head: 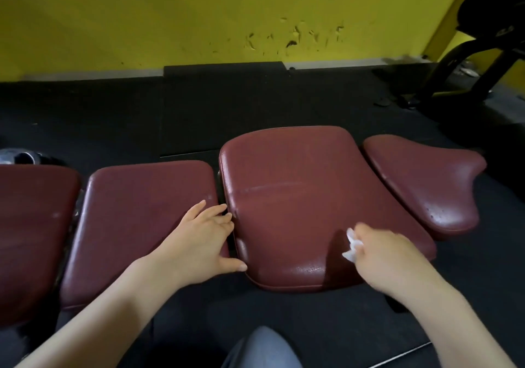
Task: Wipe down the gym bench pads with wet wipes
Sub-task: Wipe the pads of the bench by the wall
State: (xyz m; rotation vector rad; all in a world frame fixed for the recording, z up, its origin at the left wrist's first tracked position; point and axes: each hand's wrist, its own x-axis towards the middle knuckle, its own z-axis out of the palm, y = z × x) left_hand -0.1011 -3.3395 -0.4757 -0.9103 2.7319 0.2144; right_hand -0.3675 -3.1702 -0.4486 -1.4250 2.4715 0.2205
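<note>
Your maroon bench pads point(298, 197), your white wipe point(352, 244), yellow scuffed wall point(142, 18), black floor point(99, 118)

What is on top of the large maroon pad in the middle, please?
On the large maroon pad, the right hand holds a crumpled white wet wipe near the front edge. The left hand rests at its left edge. The surface beneath the hand and wipe is hidden.
</note>
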